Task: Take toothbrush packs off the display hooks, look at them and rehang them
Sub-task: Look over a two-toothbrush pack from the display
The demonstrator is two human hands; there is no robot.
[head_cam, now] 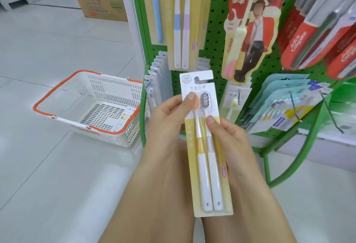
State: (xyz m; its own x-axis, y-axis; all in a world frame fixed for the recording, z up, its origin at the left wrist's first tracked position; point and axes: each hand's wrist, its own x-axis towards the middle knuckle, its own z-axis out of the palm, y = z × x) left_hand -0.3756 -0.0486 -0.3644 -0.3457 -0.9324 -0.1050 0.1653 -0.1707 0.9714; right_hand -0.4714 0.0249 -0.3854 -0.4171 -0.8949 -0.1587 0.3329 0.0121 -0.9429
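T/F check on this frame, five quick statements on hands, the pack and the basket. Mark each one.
1. Both hands hold the two-brush pack. True: the left hand and the right hand each have a thumb on its front.
2. The pack hangs on a display hook. False: it is off the green pegboard, held in front of it.
3. The white basket sits on the floor to the left of the display. True.
4. The basket's handles are blue. False: they are orange.
5. Both brush heads in the pack are the same colour. False: one is orange, one dark grey.
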